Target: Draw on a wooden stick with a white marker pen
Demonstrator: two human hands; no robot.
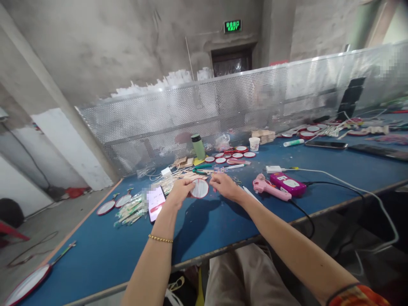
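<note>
My left hand [181,191] pinches the left edge of a small round white disc with a red rim [200,188], held just above the blue table. At the disc's right edge, my right hand [225,187] has its fingers drawn together; whatever is between them is too small to make out. A phone with a lit screen [156,202] lies left of my left hand. Beyond my hands are green-handled pliers [202,168] and thin wooden sticks [185,174]. A white pen [251,194] rests by my right wrist, near a pink glue gun [270,187].
Several red-rimmed discs [220,160] lie at the back beside a green bottle [198,147] and a paper cup [254,144]. A purple device [289,184] trails a black cable at right. Wrapped sticks [131,211] lie left. A perforated metal panel [197,114] borders the table's far side.
</note>
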